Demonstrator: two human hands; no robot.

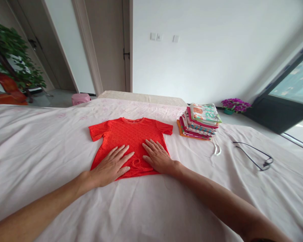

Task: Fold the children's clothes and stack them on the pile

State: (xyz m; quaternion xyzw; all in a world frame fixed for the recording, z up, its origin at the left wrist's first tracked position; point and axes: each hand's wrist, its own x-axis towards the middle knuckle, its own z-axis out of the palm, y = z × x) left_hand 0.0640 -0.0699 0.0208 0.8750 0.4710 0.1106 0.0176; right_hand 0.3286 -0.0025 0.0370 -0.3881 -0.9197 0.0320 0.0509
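Note:
A red short-sleeved top (131,134) lies spread out on the pale sheet (146,208), its neckline pointing away from me. Flat on the lower left of the top rests my left hand (112,166), fingers spread. My right hand (158,156) presses flat on its right side, fingers also apart. Between the two hands a small tie loop (136,163) shows near the hem. Neither hand grips anything.
Right of the top stands a stack of folded patterned clothes (199,122), with a white cord (215,148) hanging from it. Eyeglasses (265,163) lie farther right. Beyond are a pink stool (80,98), purple flowers (236,105) and a green plant (12,50).

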